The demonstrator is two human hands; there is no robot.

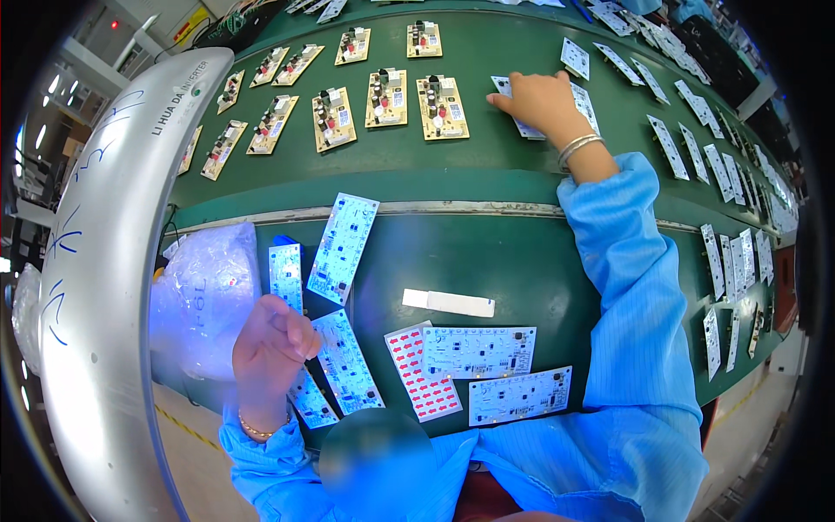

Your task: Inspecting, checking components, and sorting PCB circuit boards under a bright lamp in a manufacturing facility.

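Observation:
My right hand (541, 104) reaches over the far strip of the green bench. Its fingers are bent down onto a white circuit board (527, 130), hiding part of it; a second white board (585, 106) lies just behind my wrist. Nearer to me, my left hand (274, 348) is raised above several white boards, with thumb and fingers pinched together; anything between them is too small to make out. Beneath it lie one board (348, 361) and a narrower one (285, 274). A sheet of red arrow stickers (407, 365) sits partly under another board (478, 351).
A white strip (449, 303) lies mid-bench. At left are a plastic-wrapped bundle (209, 300) and a large silver lamp-like housing (113, 287). Rows of tan component boards (442, 109) stand at the back left; many white boards (668, 148) fill the right. A ledge (391, 209) crosses the bench.

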